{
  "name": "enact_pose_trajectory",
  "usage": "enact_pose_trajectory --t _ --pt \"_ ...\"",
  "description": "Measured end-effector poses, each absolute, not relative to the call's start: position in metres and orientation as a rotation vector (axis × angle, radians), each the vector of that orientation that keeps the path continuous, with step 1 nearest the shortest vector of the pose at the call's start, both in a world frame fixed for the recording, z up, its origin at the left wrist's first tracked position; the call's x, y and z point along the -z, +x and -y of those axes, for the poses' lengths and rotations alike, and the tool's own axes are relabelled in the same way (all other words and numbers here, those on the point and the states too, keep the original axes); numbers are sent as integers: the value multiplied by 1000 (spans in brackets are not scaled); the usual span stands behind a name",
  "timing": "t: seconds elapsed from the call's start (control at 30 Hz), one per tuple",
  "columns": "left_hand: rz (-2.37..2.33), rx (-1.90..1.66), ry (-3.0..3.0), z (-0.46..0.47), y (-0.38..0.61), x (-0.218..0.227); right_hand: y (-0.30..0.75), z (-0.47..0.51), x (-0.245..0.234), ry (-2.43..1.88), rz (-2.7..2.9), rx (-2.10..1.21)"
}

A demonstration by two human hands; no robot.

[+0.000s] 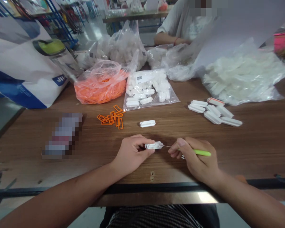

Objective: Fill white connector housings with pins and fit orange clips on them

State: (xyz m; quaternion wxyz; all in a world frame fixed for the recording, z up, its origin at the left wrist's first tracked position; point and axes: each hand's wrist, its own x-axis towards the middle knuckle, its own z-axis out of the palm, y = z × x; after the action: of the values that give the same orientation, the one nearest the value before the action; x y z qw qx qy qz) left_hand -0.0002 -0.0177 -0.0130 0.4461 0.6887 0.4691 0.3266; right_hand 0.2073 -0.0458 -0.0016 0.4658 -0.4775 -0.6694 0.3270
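Note:
My left hand [133, 152] pinches a small white plastic housing [154, 145] by its left end, just above the table. In my right hand [196, 156] is a thin metal pick with a lime-green handle [202, 153]; its tip reaches the right end of the housing. A small white bit [182, 156] shows under the right fingers, too little of it to name. Another white housing [147, 123] lies flat behind the held one. Loose orange rectangular frames [112, 117] are heaped to the left of it.
White parts [213, 112] lie in a group at the right, one with an orange edge. Behind stand bags of orange frames [101, 84], white housings [152, 90] and pale parts [242, 76]. A blurred-out object [63, 134], a bottle [59, 55] and a co-worker [180, 25] are also there.

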Motion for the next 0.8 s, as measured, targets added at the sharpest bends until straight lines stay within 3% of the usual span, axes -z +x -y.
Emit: enact_pose_trajectory --t 0.4,0.8 --pt "-1156 -789 1718 20 0 13 206 43 3 -1145 1691 -820" --pt "-1096 -791 2111 23 -4 17 201 43 4 -1202 1695 -867"
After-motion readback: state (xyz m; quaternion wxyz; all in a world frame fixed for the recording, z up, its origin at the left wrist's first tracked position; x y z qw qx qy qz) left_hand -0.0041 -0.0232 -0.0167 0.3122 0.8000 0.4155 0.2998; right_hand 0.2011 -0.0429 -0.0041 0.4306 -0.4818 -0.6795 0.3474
